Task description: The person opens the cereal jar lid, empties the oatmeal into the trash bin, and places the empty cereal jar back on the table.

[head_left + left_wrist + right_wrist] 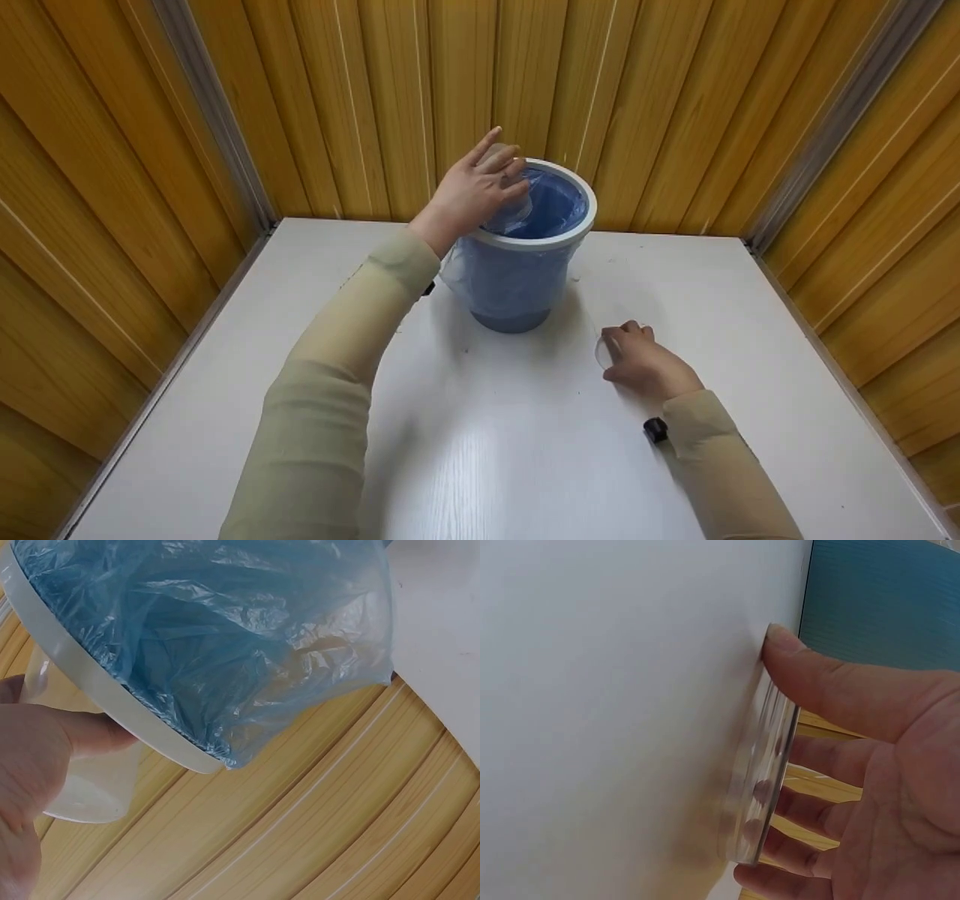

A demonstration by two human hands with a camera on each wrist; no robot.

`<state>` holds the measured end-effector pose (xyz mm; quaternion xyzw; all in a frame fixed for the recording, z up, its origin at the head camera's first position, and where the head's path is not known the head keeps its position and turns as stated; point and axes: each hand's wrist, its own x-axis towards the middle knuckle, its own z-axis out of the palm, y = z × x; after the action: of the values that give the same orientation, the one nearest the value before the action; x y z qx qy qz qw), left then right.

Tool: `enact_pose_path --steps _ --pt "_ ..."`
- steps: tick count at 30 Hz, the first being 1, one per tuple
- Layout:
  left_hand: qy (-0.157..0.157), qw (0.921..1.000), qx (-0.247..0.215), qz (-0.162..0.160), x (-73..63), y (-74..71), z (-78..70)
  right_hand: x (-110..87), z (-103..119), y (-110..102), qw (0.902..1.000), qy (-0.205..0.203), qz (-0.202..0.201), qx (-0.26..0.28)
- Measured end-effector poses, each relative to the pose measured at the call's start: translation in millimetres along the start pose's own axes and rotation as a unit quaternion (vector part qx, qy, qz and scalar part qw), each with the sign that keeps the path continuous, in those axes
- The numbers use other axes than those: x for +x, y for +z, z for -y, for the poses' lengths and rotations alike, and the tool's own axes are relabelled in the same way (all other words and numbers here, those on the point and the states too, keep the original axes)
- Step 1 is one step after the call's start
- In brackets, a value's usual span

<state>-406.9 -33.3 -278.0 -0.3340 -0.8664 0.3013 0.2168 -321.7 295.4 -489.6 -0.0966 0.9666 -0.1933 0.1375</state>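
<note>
My left hand (pixel 474 186) is raised at the left rim of a blue bin (pixel 517 281) with a pale rim. It grips a clear plastic cup (pixel 97 791), partly hidden by the fingers in the head view. In the left wrist view, the thumb wraps the cup beside the bin's rim (pixel 90 686). On the white table, right of the bin, my right hand (pixel 651 365) holds a shallow clear round lid (pixel 759 795) by its edge. Thumb and fingertips span the lid, which lies at the tabletop.
A thin see-through bag (pixel 315 637) lines the bin and folds over its rim. The bin stands near the back of the white table (pixel 480 450). Wood-look panels (pixel 450 82) enclose the back and sides.
</note>
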Motion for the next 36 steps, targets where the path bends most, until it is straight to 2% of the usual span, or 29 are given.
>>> enact_pose_path --steps 8,11,15,22,30,36 --pt "0.002 1.0000 0.006 0.002 -2.0 -1.1 -0.4 -1.1 1.4 -0.4 0.9997 0.013 0.005 0.021" --pt "-0.012 0.9997 -0.013 -0.015 -2.3 -1.2 0.3 -0.9 1.4 -0.6 0.9995 0.012 0.006 0.028" --pt "-0.031 0.9987 -0.037 -0.019 -2.0 -3.5 2.5 -1.0 1.5 -0.7 0.9993 0.019 0.009 0.031" --pt "-0.034 0.9966 -0.074 -0.008 -1.8 -3.8 3.0 -1.3 2.5 -0.8 0.9988 0.032 0.012 0.036" --pt "-0.037 0.9971 -0.065 0.013 -3.7 0.0 2.1 -0.8 1.0 -1.8 0.9997 0.010 0.005 0.020" --pt "-0.049 0.9955 -0.079 -0.017 -4.6 0.9 2.9 -0.9 1.0 -0.8 0.9997 0.010 0.004 0.022"
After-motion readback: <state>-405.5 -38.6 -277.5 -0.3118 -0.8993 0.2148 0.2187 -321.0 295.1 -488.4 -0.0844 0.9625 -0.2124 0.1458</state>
